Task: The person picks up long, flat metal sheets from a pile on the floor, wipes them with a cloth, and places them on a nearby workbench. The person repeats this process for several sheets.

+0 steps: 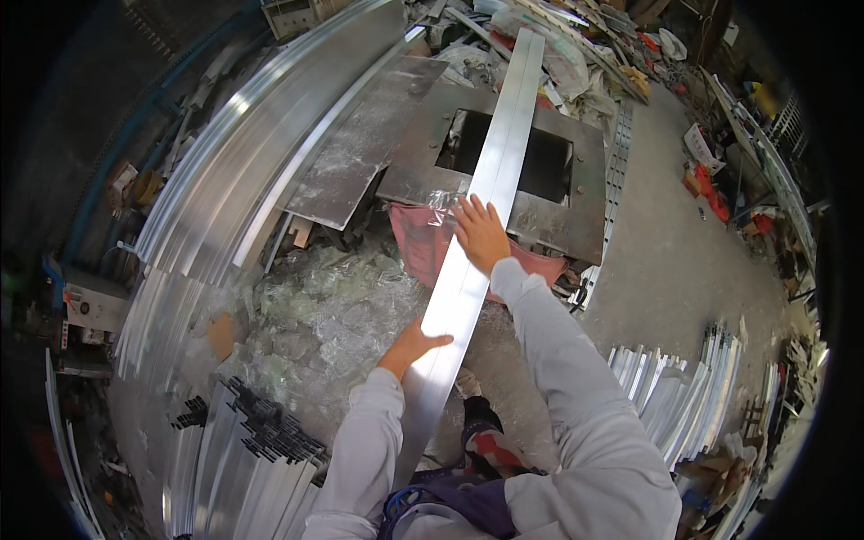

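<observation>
I see a long flat aluminium strip (481, 207) running from near my waist up and away across a grey metal table with a square hole (589, 184). My right hand (480, 232) lies flat on top of the strip, palm down, fingers spread and pointing up the picture, just where the strip meets the near edge of the table. My left hand (416, 346) grips the strip's left edge lower down, thumb over the top face, fingers hidden underneath, so it is clamped on the edge. The two hands are well apart along the strip.

A reddish cloth (423, 247) hangs over the table's near edge under the strip, with some clear plastic film (441, 200) crumpled beside my right hand. A flat grey sheet (364, 148) lies left of the table. More long aluminium strips (234, 180) curve along the left, and short cut pieces (670, 405) are stacked on the concrete floor (670, 261) to the right. A heap of clear plastic wrap (324, 315) covers the ground left of my left hand.
</observation>
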The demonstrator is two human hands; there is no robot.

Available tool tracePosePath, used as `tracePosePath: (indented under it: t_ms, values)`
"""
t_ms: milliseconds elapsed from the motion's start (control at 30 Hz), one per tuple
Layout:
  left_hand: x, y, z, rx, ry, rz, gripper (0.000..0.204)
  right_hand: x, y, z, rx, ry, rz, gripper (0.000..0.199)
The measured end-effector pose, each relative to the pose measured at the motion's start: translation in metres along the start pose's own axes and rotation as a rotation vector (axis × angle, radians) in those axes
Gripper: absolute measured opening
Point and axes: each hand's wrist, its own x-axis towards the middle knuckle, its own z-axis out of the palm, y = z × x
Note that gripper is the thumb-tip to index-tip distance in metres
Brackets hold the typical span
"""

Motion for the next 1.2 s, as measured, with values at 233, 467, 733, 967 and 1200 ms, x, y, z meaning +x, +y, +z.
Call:
tracePosePath:
  t_ms: [233,467,733,967,1200]
  values:
    - [0.069,0.038,-0.018,-0.055,-0.051,0.112,0.07,0.064,0.061,0.003,-0.021,0.047,-0.144,0.034]
    - [-0.029,-0.021,-0.019,0.084,-0.035,-0.049,0.07,0.006,0.008,0.012,0.245,-0.044,-0.376,0.026]
    - [-0.294,-0.214,0.011,-0.128,0.02,-0.29,0.076,-0.189,-0.208,-0.039,0.386,-0.146,-0.394,0.03]
    - [-0.482,-0.241,0.046,-0.083,0.001,-0.62,0.07,-0.335,-0.33,-0.111,0.503,-0.253,-0.385,0.026]
    - [-0.488,-0.274,0.056,-0.033,-0.046,-0.583,0.07,-0.348,-0.325,-0.121,0.598,-0.23,-0.382,0.023]
